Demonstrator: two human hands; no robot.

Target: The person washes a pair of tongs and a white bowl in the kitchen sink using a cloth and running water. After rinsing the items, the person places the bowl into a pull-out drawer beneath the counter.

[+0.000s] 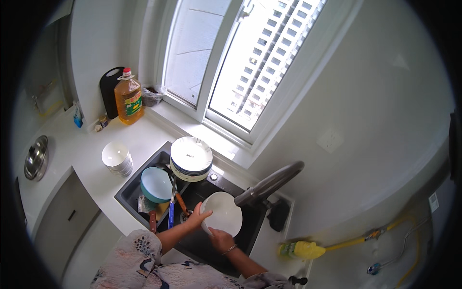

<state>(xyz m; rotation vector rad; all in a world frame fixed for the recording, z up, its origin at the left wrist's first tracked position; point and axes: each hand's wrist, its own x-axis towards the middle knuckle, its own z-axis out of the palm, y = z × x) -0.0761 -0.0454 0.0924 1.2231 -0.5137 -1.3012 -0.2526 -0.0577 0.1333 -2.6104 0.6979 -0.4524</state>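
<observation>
A large white bowl (225, 212) is held tilted over the dark sink (192, 245), just below the grey faucet (262, 188). My left hand (196, 217) grips its left rim, thumb laid over the edge. Lower down, my right hand (222, 241) is closed on the near rim. Left of my hands, a light-blue bowl (156, 184) sits in the smaller basin. Beside it lie a blue-handled utensil (171, 212), an orange-brown handle (181, 202) and a cleaver (144, 204). A stack of white plates (191, 154) rests at the sink's back edge.
Stacked white bowls (117, 156) stand on the left counter, with a large oil bottle (129, 98) and black cutting board (109, 91) behind. A metal lid (36, 158) lies far left. On the right are a yellow bottle (302, 250) and a yellow pipe (346, 243).
</observation>
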